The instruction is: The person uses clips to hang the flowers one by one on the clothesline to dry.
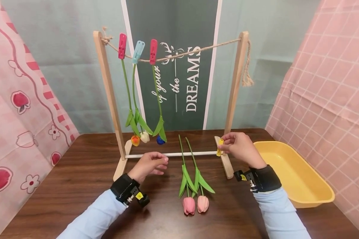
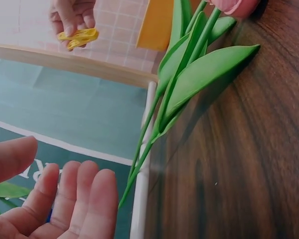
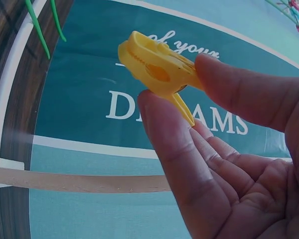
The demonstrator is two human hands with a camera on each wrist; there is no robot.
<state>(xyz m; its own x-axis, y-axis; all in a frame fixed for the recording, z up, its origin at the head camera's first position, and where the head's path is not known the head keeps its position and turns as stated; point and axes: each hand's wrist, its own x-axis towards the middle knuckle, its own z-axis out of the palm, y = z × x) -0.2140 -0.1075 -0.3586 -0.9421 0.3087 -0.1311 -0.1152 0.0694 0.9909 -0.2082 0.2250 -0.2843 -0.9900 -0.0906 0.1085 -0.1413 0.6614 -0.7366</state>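
Observation:
My right hand (image 1: pixel 242 147) pinches a yellow clothespin (image 3: pixel 157 62) between thumb and fingers, near the rack's right post; the clip's toothed jaws are closed in the right wrist view. Over the table left of center, my left hand (image 1: pixel 149 164) holds nothing, its fingers loosely bent. Two pink artificial tulips, a darker one (image 1: pixel 188 205) and a paler one (image 1: pixel 203 203), lie on the table between the hands, stems pointing to the rack. From the rope (image 1: pixel 179 56) hang an orange tulip (image 1: pixel 135 140), a white tulip (image 1: pixel 145 136) and a blue tulip (image 1: pixel 160 139), each under a clothespin.
The wooden rack's left post (image 1: pixel 109 93) and right post (image 1: pixel 236 86) carry the rope, with a white crossbar (image 1: pixel 191 154) low between them. Two red clothespins and a light blue clothespin (image 1: pixel 138 52) sit on its left half. A yellow basin (image 1: pixel 302 176) stands at the right.

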